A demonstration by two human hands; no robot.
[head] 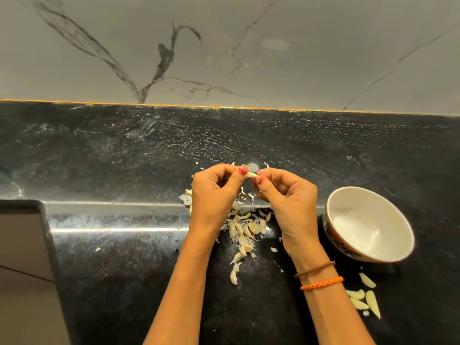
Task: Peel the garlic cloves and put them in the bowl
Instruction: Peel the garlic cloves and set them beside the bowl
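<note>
Garlic clove [251, 174] is pinched between the fingertips of the left hand [215, 195] and the right hand [288, 197], held above the black countertop [124, 270] with the thumbs pressed against it. Below the hands lies a heap of unpeeled cloves and papery skins [242, 232]. To the right stands the white bowl [368, 224], with nothing visible inside, and a few peeled cloves [366, 296] lie on the counter in front of it, beside the right wrist with its two bracelets [318, 277].

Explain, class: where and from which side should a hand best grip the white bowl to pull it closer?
Grip the bowl by its near rim, thumb inside and fingers outside, coming from its near-left. It looks empty and tilts its opening that way, beside the right hand.
</note>
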